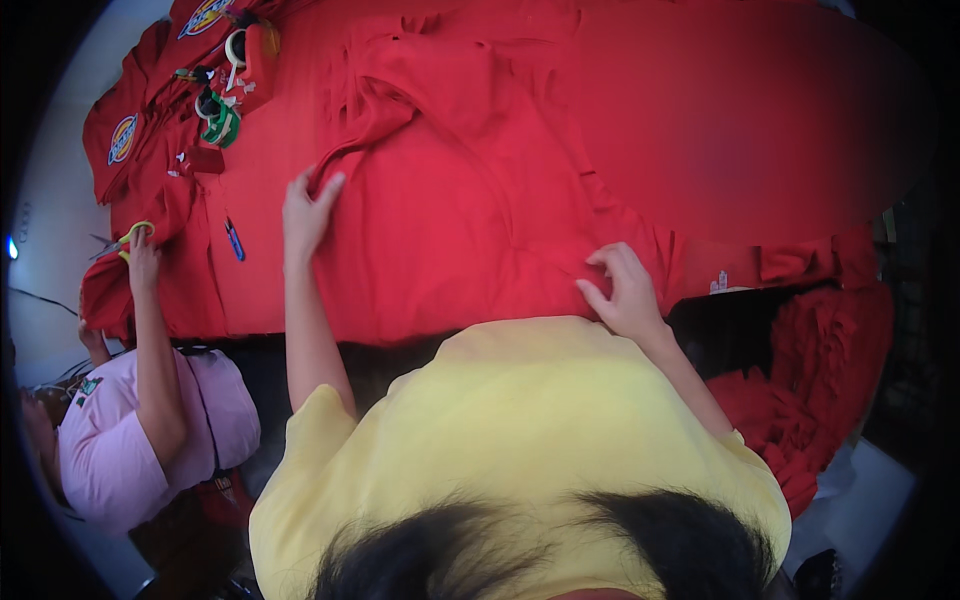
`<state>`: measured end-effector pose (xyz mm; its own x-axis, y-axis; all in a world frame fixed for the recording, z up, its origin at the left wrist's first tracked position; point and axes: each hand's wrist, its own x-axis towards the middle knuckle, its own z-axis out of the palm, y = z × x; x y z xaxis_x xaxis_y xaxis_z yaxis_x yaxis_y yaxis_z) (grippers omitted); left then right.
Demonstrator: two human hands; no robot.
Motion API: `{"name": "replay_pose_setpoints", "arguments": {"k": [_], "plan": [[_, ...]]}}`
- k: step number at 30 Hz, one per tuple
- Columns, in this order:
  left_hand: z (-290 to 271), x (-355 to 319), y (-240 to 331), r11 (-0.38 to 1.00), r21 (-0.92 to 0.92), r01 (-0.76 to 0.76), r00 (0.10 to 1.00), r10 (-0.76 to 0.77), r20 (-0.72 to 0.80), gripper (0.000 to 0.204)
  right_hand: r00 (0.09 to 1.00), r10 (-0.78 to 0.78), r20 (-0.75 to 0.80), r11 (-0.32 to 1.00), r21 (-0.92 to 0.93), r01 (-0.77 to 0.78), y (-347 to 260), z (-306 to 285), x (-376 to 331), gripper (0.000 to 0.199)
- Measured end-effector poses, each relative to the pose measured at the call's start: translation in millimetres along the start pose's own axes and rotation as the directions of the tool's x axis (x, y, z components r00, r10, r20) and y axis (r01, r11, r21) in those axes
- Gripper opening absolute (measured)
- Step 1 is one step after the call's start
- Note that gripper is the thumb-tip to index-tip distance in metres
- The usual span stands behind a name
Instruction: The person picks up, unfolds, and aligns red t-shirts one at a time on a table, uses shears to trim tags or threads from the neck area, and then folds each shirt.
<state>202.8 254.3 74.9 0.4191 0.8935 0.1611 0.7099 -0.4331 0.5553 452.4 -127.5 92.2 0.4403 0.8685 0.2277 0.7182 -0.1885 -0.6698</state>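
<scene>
A red fabric garment piece (430, 220) lies spread across the table in front of me, with a long raised fold running up its left part. My left hand (306, 218) rests at the left edge of this piece, thumb and fingers apart, touching the cloth beside the fold. Close to my body, my right hand (630, 292) hovers at or lightly touches the lower right of the cloth. Its fingers are bent, with a gap between them and the thumb, and nothing shows in it.
At left a co-worker in a pink shirt (120, 430) holds yellow-handled scissors (138, 232). A blue cutter (234, 240), a green tape dispenser (222, 122) and a red tape dispenser (262, 65) lie on the table. Bunched red cloth (830, 350) hangs at right.
</scene>
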Motion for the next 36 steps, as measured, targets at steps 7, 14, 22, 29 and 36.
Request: {"name": "replay_pose_setpoints", "arguments": {"k": [7, 14, 22, 29, 36], "plan": [[11, -39, 0, 0.993, -0.081, -0.080, 0.922, 0.044, -0.384, 0.049, 0.995, -0.096, 0.027, 0.985, -0.143, 0.099, 20, 16, -4, 0.023], [4, -82, 3, 0.974, 0.193, 0.119, 0.932, -0.042, -0.361, 0.034, 0.986, -0.155, -0.058, 0.988, 0.005, 0.156, 26, 12, -5, 0.009], [-25, -91, -3, 0.993, 0.003, 0.116, 0.885, -0.102, -0.453, 0.030, 0.970, 0.178, 0.165, 0.851, 0.470, -0.236, 32, -13, -1, 0.004], [-124, 44, -12, 0.457, -0.881, -0.123, 0.936, -0.241, -0.256, 0.014, 0.942, 0.260, -0.210, 0.593, 0.805, 0.016, 43, -134, 170, 0.017], [-128, 93, 48, 0.920, -0.321, -0.226, 0.958, 0.149, -0.247, 0.052, 0.845, -0.209, -0.492, 0.975, -0.175, 0.139, 19, -105, 218, 0.029]]}}
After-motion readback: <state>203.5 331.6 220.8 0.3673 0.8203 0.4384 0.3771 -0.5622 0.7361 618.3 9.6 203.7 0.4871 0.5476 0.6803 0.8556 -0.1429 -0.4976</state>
